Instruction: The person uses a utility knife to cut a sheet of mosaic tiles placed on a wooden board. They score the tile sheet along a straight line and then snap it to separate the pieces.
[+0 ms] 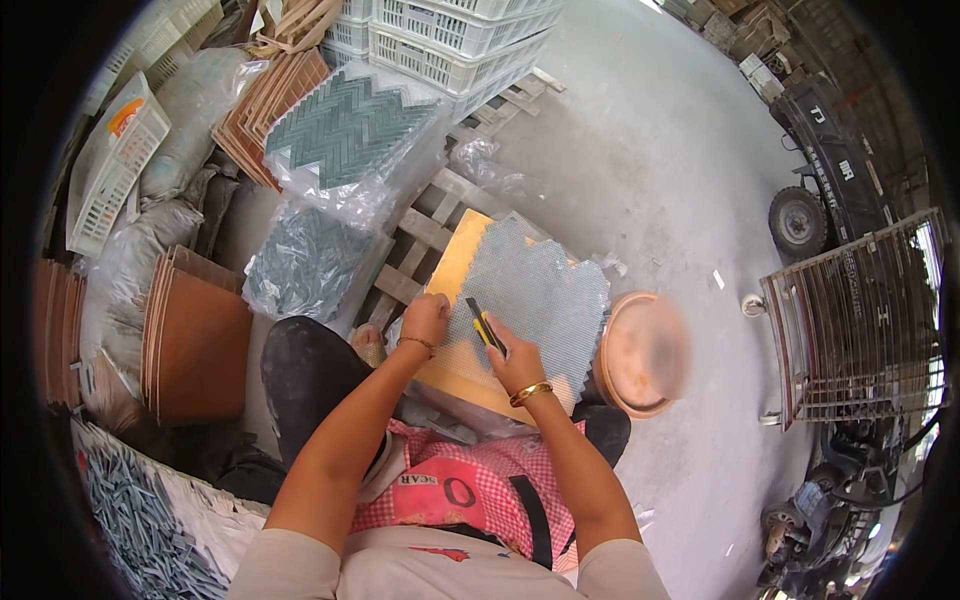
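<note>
The right hand [515,364] held a black and yellow knife [485,330], its fingers wrapped around the handle. The knife lay slantwise over the left part of a grey mesh sheet [535,285], its long axis running from lower right to upper left, with the dark front end pointing up and left, away from the person. Whether the blade was out, or touched the sheet, was hard to tell from this height.

The left hand [427,318] was at the left side of the yellow board [450,372], its fingers curled in; I could not tell whether they gripped anything. The sheet rested on the board, its zigzag edge facing right and reaching past the board on that side. Just right of it stood a round orange tub [632,360], and up and left was a stack of green tile sheets [350,125].
</note>
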`<state>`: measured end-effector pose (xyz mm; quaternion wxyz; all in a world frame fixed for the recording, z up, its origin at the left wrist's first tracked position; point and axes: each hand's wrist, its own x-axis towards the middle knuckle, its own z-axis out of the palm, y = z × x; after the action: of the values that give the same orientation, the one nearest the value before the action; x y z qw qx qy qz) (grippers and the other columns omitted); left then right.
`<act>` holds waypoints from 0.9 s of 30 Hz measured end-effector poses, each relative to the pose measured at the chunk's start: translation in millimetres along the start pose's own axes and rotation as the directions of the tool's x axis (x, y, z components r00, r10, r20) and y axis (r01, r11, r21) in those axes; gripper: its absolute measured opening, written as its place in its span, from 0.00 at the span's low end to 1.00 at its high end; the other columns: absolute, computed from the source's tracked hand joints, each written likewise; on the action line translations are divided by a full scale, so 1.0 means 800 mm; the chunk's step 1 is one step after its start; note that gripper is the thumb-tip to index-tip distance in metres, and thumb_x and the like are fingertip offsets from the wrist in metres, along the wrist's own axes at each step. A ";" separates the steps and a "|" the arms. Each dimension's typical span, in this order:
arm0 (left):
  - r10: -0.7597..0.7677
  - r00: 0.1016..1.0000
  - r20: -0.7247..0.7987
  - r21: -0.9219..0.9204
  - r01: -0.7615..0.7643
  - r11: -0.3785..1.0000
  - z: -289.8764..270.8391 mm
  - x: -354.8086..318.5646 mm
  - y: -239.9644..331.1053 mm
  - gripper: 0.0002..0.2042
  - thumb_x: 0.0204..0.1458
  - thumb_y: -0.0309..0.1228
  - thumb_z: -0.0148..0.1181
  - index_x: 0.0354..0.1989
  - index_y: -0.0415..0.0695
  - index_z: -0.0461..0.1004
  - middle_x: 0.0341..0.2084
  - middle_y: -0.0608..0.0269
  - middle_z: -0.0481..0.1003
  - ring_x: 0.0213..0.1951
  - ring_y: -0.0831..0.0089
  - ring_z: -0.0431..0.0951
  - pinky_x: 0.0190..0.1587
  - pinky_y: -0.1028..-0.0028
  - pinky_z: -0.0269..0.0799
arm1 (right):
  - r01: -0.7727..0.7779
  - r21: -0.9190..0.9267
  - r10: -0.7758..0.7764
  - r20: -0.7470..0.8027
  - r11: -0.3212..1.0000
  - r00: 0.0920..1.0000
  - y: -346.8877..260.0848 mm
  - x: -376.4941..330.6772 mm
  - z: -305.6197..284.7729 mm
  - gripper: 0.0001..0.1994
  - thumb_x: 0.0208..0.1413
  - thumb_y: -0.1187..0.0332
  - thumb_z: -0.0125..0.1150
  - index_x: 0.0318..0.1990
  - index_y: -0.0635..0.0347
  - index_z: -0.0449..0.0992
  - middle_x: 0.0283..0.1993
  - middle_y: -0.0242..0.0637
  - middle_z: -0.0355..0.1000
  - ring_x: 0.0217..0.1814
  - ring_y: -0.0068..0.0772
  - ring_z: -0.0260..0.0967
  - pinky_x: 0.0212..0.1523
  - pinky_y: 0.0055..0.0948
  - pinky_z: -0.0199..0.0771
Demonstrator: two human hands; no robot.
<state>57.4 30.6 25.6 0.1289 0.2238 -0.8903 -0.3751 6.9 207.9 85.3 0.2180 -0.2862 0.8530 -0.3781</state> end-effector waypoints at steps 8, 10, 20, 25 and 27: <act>0.038 0.981 -0.188 -0.082 -0.054 0.995 -0.001 -0.010 0.006 0.01 0.42 0.23 0.54 0.22 0.43 0.70 0.23 0.55 0.70 0.27 0.53 0.72 0.30 0.62 0.67 | 0.068 -0.251 -0.043 0.103 0.966 0.994 0.005 0.016 0.023 0.27 0.48 0.67 0.55 0.58 0.42 0.61 0.27 0.52 0.70 0.30 0.54 0.68 0.32 0.46 0.68; 0.032 0.983 -0.183 -0.085 -0.048 0.995 -0.002 -0.013 -0.001 0.01 0.41 0.23 0.55 0.22 0.43 0.70 0.22 0.56 0.70 0.26 0.54 0.72 0.29 0.62 0.67 | 0.023 -0.267 0.014 0.133 0.963 0.991 -0.010 0.012 0.019 0.27 0.48 0.68 0.55 0.58 0.42 0.61 0.28 0.54 0.70 0.30 0.55 0.68 0.33 0.46 0.68; 0.061 0.964 -0.258 -0.144 -0.101 0.984 0.008 -0.015 -0.011 0.03 0.38 0.20 0.56 0.23 0.41 0.72 0.20 0.56 0.70 0.24 0.58 0.71 0.28 0.68 0.66 | -0.302 0.135 0.263 0.247 0.944 0.933 -0.050 -0.002 0.011 0.24 0.51 0.73 0.50 0.59 0.53 0.60 0.29 0.45 0.72 0.17 0.28 0.70 0.23 0.28 0.71; 0.036 0.963 -0.266 -0.258 -0.107 0.960 0.008 -0.014 -0.008 0.02 0.39 0.20 0.55 0.23 0.40 0.71 0.21 0.55 0.70 0.24 0.59 0.72 0.28 0.69 0.67 | -0.046 -0.015 0.046 -0.010 0.999 0.999 -0.013 0.005 0.061 0.24 0.50 0.71 0.52 0.58 0.54 0.62 0.22 0.49 0.70 0.16 0.35 0.70 0.24 0.30 0.71; 0.015 0.973 -0.232 -0.170 -0.056 0.984 0.002 -0.019 -0.006 0.02 0.39 0.20 0.56 0.23 0.40 0.71 0.21 0.54 0.70 0.25 0.60 0.72 0.29 0.69 0.67 | -0.086 -0.082 0.088 0.020 0.993 0.996 -0.019 0.005 0.057 0.24 0.50 0.71 0.52 0.58 0.52 0.62 0.24 0.52 0.70 0.17 0.37 0.70 0.25 0.32 0.71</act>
<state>71.1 36.1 19.7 0.2569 0.2374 -0.8368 -0.4212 35.6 173.8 68.1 0.2325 -0.2616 0.8767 -0.3299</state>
